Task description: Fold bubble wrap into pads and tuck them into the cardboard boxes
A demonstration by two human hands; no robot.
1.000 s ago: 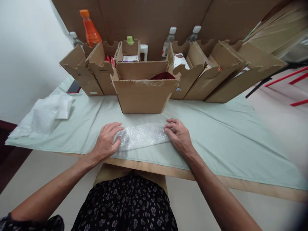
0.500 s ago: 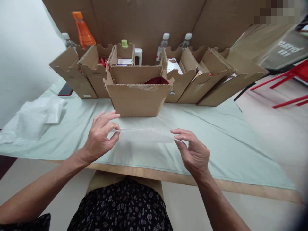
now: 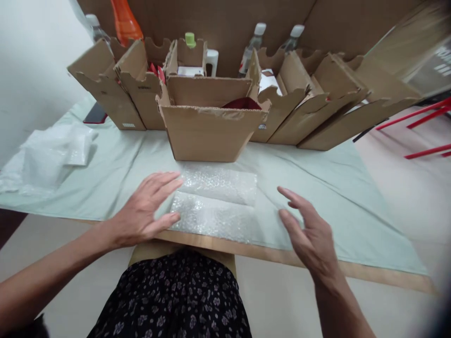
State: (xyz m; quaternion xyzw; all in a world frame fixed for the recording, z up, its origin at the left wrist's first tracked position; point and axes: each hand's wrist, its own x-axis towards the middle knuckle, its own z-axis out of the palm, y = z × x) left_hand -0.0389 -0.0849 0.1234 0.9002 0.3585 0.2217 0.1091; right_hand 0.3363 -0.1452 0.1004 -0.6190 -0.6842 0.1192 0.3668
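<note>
Clear bubble wrap [image 3: 214, 216] lies flat near the front edge of the cloth-covered table, with a fold or edge running across its middle. My left hand [image 3: 150, 206] is at its left side, fingers apart and holding nothing; its fingertips reach the wrap's left edge, but contact cannot be made out. To the right of the wrap, apart from it, my right hand [image 3: 310, 230] hovers with thumb and fingers spread, also holding nothing. Just behind the wrap stands a cardboard box [image 3: 211, 134] with something dark red inside.
More cardboard boxes [image 3: 137, 101] stand in a row behind, with an orange bottle [image 3: 126, 23] and white-capped bottles [image 3: 252, 49] beyond. A pile of bubble wrap [image 3: 52, 155] and a dark phone-like object [image 3: 95, 114] lie at the left. Red chair parts [image 3: 423, 115] show at the right.
The wrap held between both hands now lies on the table. Both hands have let go and opened, and my right hand has moved further right. The view has shifted slightly downward.
</note>
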